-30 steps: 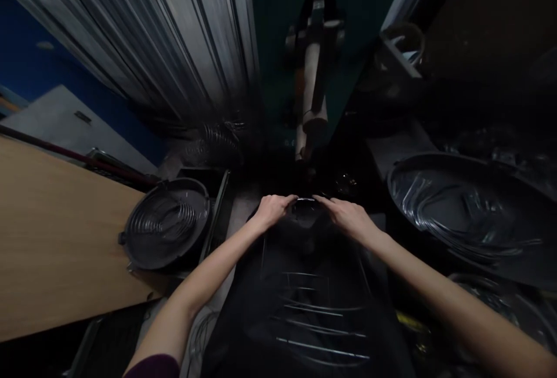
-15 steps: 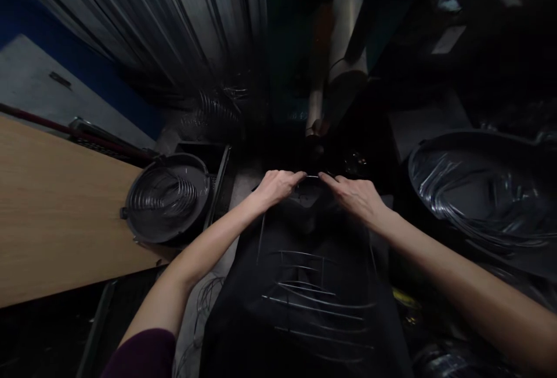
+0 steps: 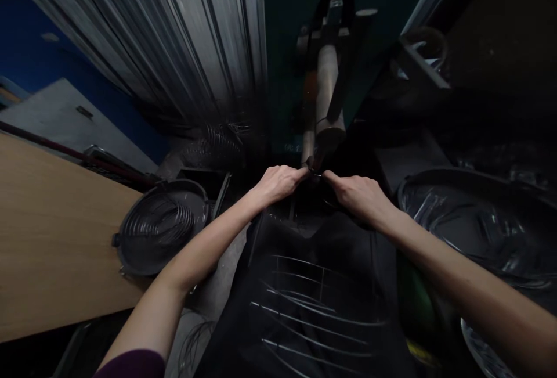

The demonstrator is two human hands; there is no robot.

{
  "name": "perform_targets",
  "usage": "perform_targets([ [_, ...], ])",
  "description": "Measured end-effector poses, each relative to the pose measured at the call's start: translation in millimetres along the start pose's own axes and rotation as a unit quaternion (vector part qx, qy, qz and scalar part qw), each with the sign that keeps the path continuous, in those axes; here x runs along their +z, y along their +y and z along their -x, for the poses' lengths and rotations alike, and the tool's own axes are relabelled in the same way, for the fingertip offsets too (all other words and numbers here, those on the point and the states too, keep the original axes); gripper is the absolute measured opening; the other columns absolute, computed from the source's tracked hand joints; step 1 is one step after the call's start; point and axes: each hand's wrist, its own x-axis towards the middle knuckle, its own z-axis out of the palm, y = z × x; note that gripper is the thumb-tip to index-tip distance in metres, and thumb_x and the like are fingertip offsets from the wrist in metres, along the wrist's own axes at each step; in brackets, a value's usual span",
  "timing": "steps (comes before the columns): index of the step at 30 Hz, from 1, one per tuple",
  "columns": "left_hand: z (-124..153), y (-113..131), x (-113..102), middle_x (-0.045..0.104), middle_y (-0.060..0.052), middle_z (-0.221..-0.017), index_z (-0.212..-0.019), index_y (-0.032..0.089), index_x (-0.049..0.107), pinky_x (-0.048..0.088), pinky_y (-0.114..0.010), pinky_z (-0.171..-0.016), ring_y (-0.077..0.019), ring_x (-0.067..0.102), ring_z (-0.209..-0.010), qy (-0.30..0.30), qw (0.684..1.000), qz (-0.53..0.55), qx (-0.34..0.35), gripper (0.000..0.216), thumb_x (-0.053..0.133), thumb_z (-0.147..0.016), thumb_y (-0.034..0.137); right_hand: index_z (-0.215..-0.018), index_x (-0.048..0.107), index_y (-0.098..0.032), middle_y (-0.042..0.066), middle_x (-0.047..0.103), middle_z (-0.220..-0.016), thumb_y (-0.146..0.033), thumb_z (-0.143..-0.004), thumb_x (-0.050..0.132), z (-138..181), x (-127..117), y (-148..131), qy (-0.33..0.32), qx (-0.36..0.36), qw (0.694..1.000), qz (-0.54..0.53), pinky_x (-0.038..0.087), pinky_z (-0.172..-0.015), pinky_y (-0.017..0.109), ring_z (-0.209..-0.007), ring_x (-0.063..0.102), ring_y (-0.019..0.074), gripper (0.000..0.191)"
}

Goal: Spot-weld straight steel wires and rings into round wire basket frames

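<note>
Pinched by both hands is a thin metal wire, of which a short bright length shows between the fingertips. My left hand is closed on its left side, with the fingertips close to the lower metal rod of a machine. Closed on the other side is my right hand. Just above them stands a thick metal cylinder. Whether the wire touches the machine, I cannot tell. Several loose, slightly curved wires lie across the dark apron on my lap.
To the left, a round black basin holds coiled wire rings beside a wooden board. A larger dark basin with shiny wires stands at right. Ribbed metal sheeting rises behind, next to the dark green machine body.
The view has shifted, and more of the machine shows above my hands. The wire between my fingers has come closer to the machine's lower rod. Both hands keep their pinch.
</note>
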Motion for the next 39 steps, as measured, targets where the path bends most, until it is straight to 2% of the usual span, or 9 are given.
perform_targets([
  [3, -5.9, -1.3, -3.1, 0.067, -0.003, -0.084, -0.106, 0.026, 0.058, 0.037, -0.023, -0.06, -0.017, 0.062, -0.072, -0.005, 1.0, -0.025, -0.014, 0.028, 0.034, -0.093, 0.032, -0.131, 0.042, -0.025, 0.011, 0.067, -0.081, -0.017, -0.09, 0.033, -5.8, -1.2, 3.4, 0.0, 0.009, 1.0, -0.004, 0.034, -0.054, 0.027, -0.067, 0.062, 0.0235, 0.043],
  [9, -12.1, -3.8, -8.3, 0.067, -0.006, -0.086, -0.11, 0.025, 0.055, 0.041, -0.026, -0.065, -0.0196, 0.064, -0.075, -0.012, 0.998, -0.063, -0.014, 0.028, 0.038, -0.089, 0.022, -0.133, 0.04, -0.027, 0.01, 0.066, -0.081, -0.018, -0.09, 0.034, -14.3, -2.8, 5.7, 0.005, 0.012, 1.0, -0.009, 0.034, -0.054, 0.025, -0.07, 0.063, 0.0244, 0.045],
  [15, -12.4, -3.6, -7.6, 0.068, -0.006, -0.088, -0.113, 0.026, 0.055, 0.043, -0.027, -0.063, -0.0223, 0.065, -0.075, -0.004, 0.997, -0.08, -0.012, 0.032, 0.039, -0.086, 0.02, -0.131, 0.041, -0.026, 0.011, 0.065, -0.08, -0.019, -0.091, 0.032, -15.8, -0.1, 5.9, 0.009, 0.014, 1.0, -0.009, 0.036, -0.056, 0.026, -0.071, 0.063, 0.0243, 0.042],
  [22, -11.3, -1.1, -6.8, 0.068, -0.008, -0.086, -0.113, 0.025, 0.055, 0.044, -0.029, -0.065, -0.0227, 0.065, -0.076, -0.005, 0.996, -0.082, -0.018, 0.032, 0.038, -0.087, 0.018, -0.123, 0.047, -0.022, 0.011, 0.065, -0.081, -0.025, -0.093, 0.03, -18.5, 2.3, 7.4, 0.012, 0.016, 1.0, -0.023, 0.036, -0.056, 0.025, -0.071, 0.063, 0.0235, 0.034],
  [30, -10.5, -0.7, -9.6, 0.068, -0.007, -0.092, -0.114, 0.025, 0.054, 0.045, -0.027, -0.067, -0.0212, 0.065, -0.08, -0.018, 0.997, -0.076, -0.011, 0.032, 0.04, -0.086, 0.016, -0.132, 0.041, -0.024, 0.011, 0.066, -0.083, -0.019, -0.092, 0.031, -19.9, 5.3, 10.6, 0.022, -0.002, 0.999, -0.03, 0.037, -0.057, 0.025, -0.073, 0.064, 0.0228, 0.042],
  [39, -11.2, -4.0, -5.1, 0.068, -0.007, -0.087, -0.114, 0.026, 0.054, 0.045, -0.027, -0.065, -0.0209, 0.065, -0.078, -0.012, 0.997, -0.08, -0.013, 0.034, 0.038, -0.086, 0.015, -0.131, 0.042, -0.024, 0.011, 0.066, -0.083, -0.019, -0.091, 0.033, -18.4, 2.2, 10.2, 0.026, -0.003, 0.999, -0.034, 0.036, -0.056, 0.025, -0.072, 0.065, 0.0229, 0.041],
])
